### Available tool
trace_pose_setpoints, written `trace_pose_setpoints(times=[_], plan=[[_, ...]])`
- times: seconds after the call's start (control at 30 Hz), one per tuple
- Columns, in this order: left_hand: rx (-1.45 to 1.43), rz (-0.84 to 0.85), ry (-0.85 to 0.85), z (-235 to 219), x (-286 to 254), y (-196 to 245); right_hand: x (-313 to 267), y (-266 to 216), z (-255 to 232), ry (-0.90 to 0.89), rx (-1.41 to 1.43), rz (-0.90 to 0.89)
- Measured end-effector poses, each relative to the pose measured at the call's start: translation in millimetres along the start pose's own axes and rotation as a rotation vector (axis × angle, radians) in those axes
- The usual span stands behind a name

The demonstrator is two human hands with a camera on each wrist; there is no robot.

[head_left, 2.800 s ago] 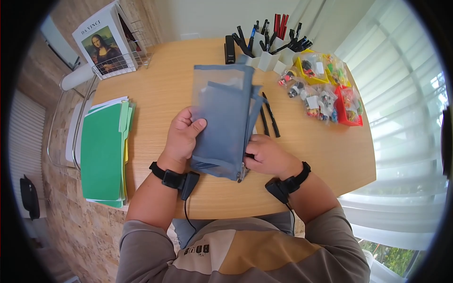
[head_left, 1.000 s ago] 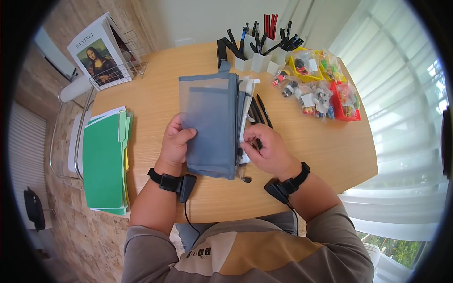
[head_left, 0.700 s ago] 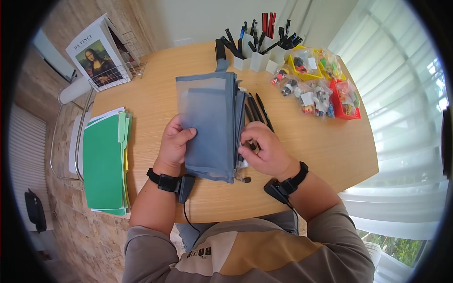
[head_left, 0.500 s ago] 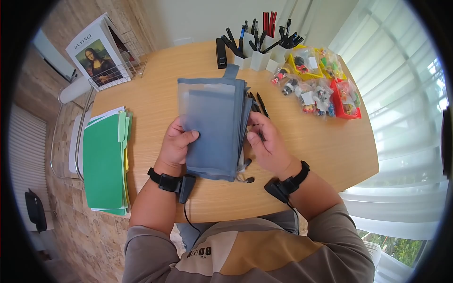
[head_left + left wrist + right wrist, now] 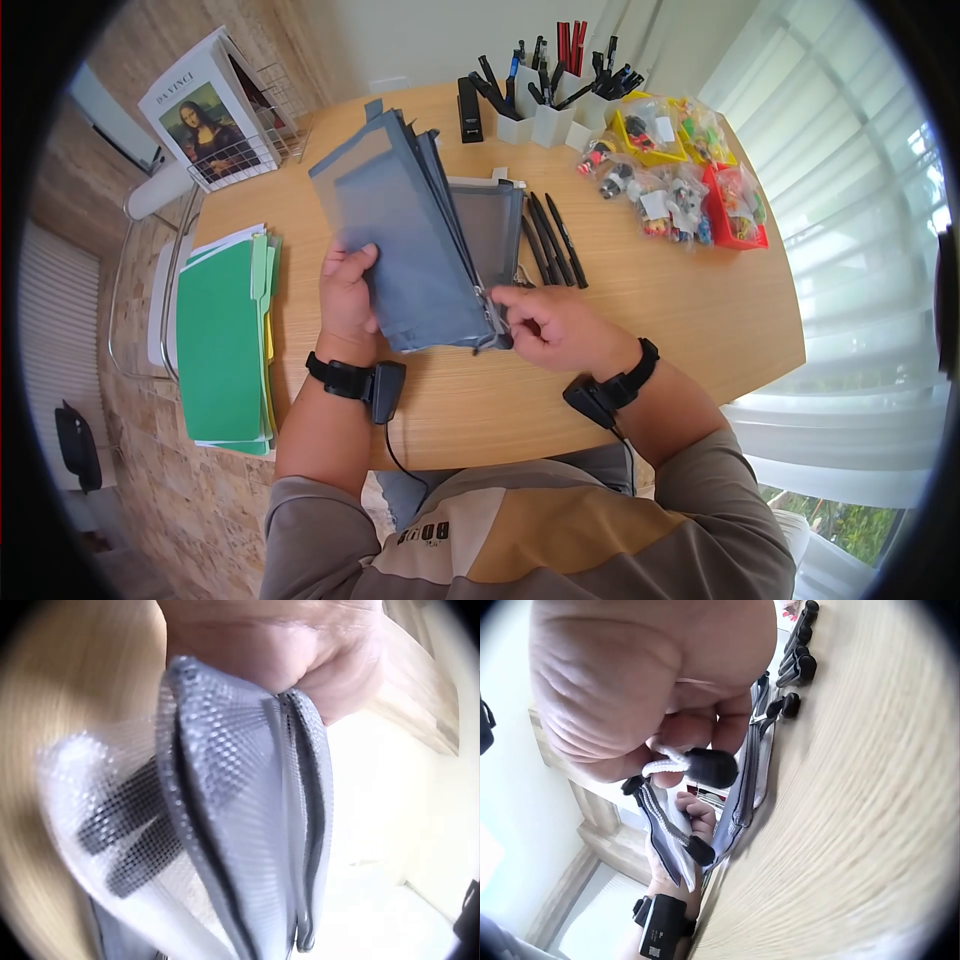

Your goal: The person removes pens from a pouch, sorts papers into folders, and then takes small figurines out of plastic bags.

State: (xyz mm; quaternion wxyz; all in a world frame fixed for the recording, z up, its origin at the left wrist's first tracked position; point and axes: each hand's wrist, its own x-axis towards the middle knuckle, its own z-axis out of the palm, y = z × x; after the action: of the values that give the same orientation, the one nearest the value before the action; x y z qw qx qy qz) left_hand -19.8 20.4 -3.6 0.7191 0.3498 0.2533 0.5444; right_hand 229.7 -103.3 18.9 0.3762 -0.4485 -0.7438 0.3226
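Observation:
In the head view my left hand [image 5: 350,292] holds a sheaf of blue-grey mesh zip pouches [image 5: 410,230] by the left side, thumb on top, tops leaning left. One more mesh pouch [image 5: 487,225] lies on the table to their right, partly covered by the sheaf. At the sheaf's lower right corner is my right hand [image 5: 565,325], its fingertips on the zip ends. The right wrist view shows its curled fingers pinching at a white zip-pull cord with a black tip [image 5: 712,767]. Through the mesh in the left wrist view, dark bars [image 5: 142,862] show.
Several black pens [image 5: 555,240] lie right of the pouches. At the back are a stapler [image 5: 469,110] and white pen holders [image 5: 552,125]. Bagged toys [image 5: 675,210] fill yellow and red bins [image 5: 740,215] on the right. Green folders [image 5: 220,340] lie along the left edge.
My left hand has shifted left, tilting the sheaf that way and uncovering a pouch on the table. My right hand has moved from the pouches' right side down to their zip ends.

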Motion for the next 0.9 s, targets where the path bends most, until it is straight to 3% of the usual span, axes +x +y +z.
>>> trace_pose_setpoints(times=[0.1,0.17,0.23,0.37,0.43,0.47,0.53,0.63,0.7,0.77,0.9], plan=[[-0.036,-0.020,0.008,0.1,0.9,1.3,-1.7,6.5,-2.2,-0.061,0.058,-0.075],[-0.089,-0.100,-0.127,4.3,-1.4,0.5,-1.2,6.9,-1.8,-0.097,0.127,-0.088],[-0.093,-0.115,-0.178,7.8,-4.3,-2.1,0.5,0.9,1.3,-0.037,0.121,0.009],[-0.073,-0.156,-0.262,14.8,-10.0,-5.0,2.5,4.9,7.3,-0.081,0.113,0.124],[-0.100,-0.178,-0.289,12.7,-11.4,-5.9,2.3,25.0,25.1,0.266,0.075,-0.062],[-0.128,-0.202,-0.316,12.7,-11.6,-6.2,1.1,23.0,23.0,0.266,0.075,-0.062],[-0.123,-0.220,-0.310,17.7,-12.5,-6.7,-0.8,12.8,15.2,0.372,0.332,0.188],[-0.087,-0.257,-0.291,17.7,-12.3,-9.7,5.1,16.0,16.4,0.490,0.457,0.107],[-0.055,-0.273,-0.284,14.4,-10.3,-13.6,3.7,19.5,14.5,0.495,0.335,0.038],[-0.013,-0.270,-0.255,9.9,-10.2,-16.5,3.4,20.7,14.7,0.457,0.470,0.084],[0.037,-0.252,-0.224,8.4,-11.2,-17.8,4.9,23.1,18.2,0.450,0.464,0.015]])
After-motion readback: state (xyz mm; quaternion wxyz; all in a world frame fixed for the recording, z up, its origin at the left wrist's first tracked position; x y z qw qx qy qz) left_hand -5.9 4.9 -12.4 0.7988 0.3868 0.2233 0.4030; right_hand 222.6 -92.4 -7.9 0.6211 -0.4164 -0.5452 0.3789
